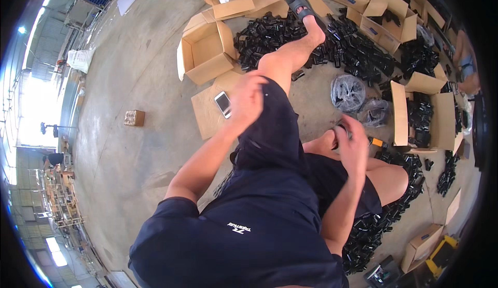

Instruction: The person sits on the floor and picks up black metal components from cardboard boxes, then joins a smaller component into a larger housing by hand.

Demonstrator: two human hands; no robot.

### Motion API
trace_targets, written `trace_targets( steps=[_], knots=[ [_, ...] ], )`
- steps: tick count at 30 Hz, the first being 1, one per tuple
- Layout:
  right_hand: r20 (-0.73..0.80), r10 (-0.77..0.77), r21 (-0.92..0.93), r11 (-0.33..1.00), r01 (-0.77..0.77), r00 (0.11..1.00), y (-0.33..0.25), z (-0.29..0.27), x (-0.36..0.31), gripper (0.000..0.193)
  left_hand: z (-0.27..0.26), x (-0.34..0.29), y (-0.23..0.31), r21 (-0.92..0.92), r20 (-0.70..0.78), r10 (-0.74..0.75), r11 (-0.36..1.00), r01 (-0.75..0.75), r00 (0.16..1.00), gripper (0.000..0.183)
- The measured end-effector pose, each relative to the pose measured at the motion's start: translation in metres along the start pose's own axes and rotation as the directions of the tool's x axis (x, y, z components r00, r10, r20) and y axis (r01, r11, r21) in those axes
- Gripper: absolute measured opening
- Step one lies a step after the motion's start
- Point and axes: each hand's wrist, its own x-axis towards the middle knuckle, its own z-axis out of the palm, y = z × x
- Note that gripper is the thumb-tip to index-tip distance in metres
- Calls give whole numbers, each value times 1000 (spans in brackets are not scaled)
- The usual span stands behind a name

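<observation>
Grey concrete floor (129, 148) under bright daylight from an opening (33, 106) at left

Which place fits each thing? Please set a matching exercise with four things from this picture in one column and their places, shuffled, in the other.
Things:
1. phone
2. sandal
3. small brown box
4. clear bags

Places:
A. alone on bare floor, far left
B. on flat cardboard by the left hand
C. on the raised foot, up top
D. on the floor beyond the right hand

Pairs: 1-B, 2-C, 3-A, 4-D

Navy short-sleeved shirt (249, 236), navy shorts (275, 132), grey slipper (300, 3).
</observation>
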Motion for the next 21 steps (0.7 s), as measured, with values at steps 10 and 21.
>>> trace_targets(
  steps=[10,21],
  knots=[
    [-670,158,-190,908,-373,725,50,-170,-132,43,-3,-67,-173,-68,146,-918,361,930,368,54],
    [-629,222,-219,869,-444,745,15,-125,-82,59,63,-152,-316,364,-86,-994,36,931,72,77]
  ],
)
